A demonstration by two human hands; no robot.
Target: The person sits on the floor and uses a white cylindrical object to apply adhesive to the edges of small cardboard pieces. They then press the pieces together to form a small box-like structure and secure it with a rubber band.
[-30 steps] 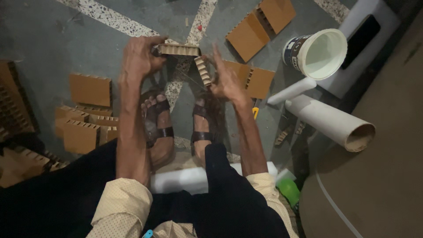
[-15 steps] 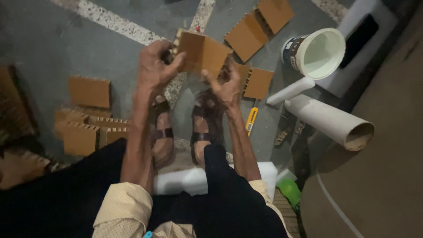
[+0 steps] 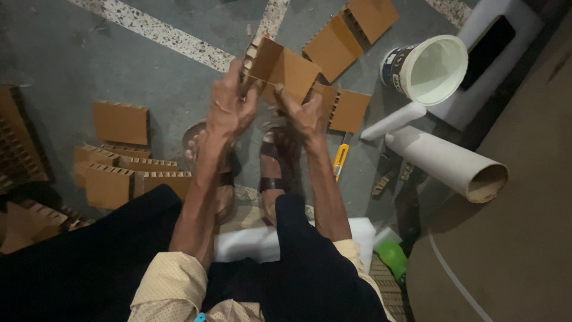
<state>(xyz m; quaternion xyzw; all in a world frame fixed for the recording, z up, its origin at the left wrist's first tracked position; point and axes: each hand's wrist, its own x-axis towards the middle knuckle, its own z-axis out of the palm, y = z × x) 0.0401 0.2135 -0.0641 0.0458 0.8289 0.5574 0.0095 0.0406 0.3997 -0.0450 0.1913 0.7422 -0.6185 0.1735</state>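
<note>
Both hands — left hand (image 3: 229, 107), right hand (image 3: 305, 113) — grip a brown, notch-edged cardboard piece (image 3: 285, 70), tilted.

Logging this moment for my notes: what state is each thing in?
Cardboard piece: lifted off the floor, held by both hands.
Left hand: closed on its left edge.
Right hand: gripping its lower edge.
White bucket: open, tipped on its side.
Cardboard tube: lying flat.
Yellow utility knife: on the floor, untouched.
</note>
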